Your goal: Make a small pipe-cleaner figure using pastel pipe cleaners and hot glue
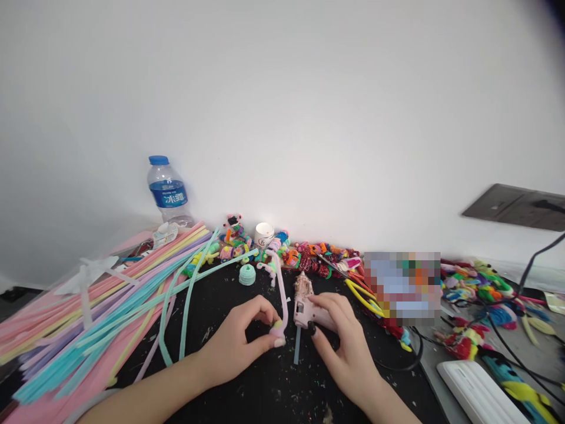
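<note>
Between thumb and fingertips, my left hand [241, 335] pinches the lower end of a pale lilac pipe cleaner [283, 294]. That end looks coiled, with a yellowish bit beside it, and the long free tail rises away from me. My right hand [346, 347] has its thumb and fingers around the handle of a light pink hot glue gun [302, 306]. The gun's nozzle points away from me and looks crusted with brownish residue. A translucent glue stick [297, 347] sticks out of its rear. Beyond my left hand, a mint-green coiled pipe-cleaner piece [247, 274] rests on the black mat [265, 388].
At left lies a large bundle of pastel pipe cleaners [132, 294], below a water bottle [168, 191]. Several colourful pipe-cleaner figures [304, 256] line the wall around a white paper cup [264, 234]. At right are a black cable [417, 359], a blurred-out patch and a white device [477, 388].
</note>
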Action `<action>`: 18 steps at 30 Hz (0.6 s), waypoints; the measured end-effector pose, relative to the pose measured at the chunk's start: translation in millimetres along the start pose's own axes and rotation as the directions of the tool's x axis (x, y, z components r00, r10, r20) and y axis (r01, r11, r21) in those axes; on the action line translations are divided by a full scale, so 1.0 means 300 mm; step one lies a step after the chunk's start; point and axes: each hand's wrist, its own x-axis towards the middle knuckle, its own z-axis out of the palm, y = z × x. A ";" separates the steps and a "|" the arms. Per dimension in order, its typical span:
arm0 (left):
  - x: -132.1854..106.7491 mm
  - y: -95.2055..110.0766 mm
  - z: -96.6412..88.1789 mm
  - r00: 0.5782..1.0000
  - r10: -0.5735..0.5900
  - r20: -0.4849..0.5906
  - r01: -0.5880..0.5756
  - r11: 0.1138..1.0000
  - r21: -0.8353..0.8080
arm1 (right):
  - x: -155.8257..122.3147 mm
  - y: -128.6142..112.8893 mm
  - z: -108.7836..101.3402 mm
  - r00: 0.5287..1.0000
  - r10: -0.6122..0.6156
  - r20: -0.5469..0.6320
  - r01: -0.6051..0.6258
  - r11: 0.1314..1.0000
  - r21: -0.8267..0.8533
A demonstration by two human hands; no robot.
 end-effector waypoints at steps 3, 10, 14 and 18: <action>-0.006 0.000 -0.001 0.994 0.058 0.096 -0.071 0.987 0.143 | -0.008 -0.021 0.013 0.997 -0.040 0.060 0.032 0.991 0.128; -0.007 -0.015 -0.002 0.957 0.147 0.248 -0.210 0.945 0.252 | -0.013 -0.045 0.048 0.999 -0.050 0.022 0.042 0.961 0.273; -0.006 -0.013 -0.002 0.951 0.164 0.263 -0.224 0.950 0.218 | -0.018 -0.052 0.051 0.999 0.013 -0.033 -0.003 0.961 0.277; -0.004 -0.008 0.001 0.969 0.116 0.218 -0.152 0.976 0.157 | -0.022 -0.054 0.052 0.998 0.036 -0.045 -0.020 0.949 0.316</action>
